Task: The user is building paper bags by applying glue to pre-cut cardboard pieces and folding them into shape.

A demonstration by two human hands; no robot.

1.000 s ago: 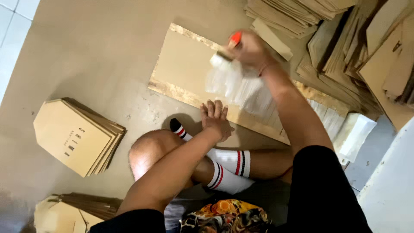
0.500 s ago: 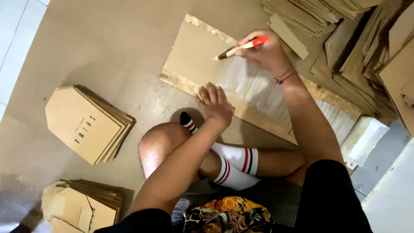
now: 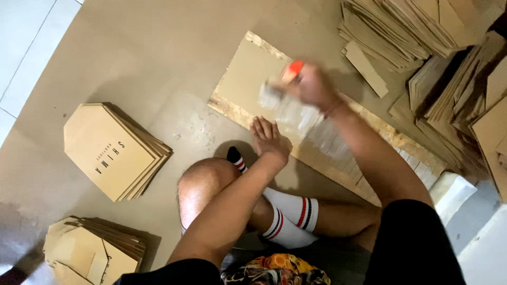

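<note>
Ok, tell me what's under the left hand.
The left hand presses flat on the brown board, beside pale glossy strips. Whatever lies beneath the palm is covered.

Right hand (image 3: 311, 84) with orange-capped brush (image 3: 282, 84) swept back left across the board (image 3: 243, 74).

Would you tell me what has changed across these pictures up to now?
The right hand, gripping the orange-tipped tool, swept back and forth over the flat brown board, now blurred in motion. The left hand stayed pressed flat on the board's near edge.
</note>
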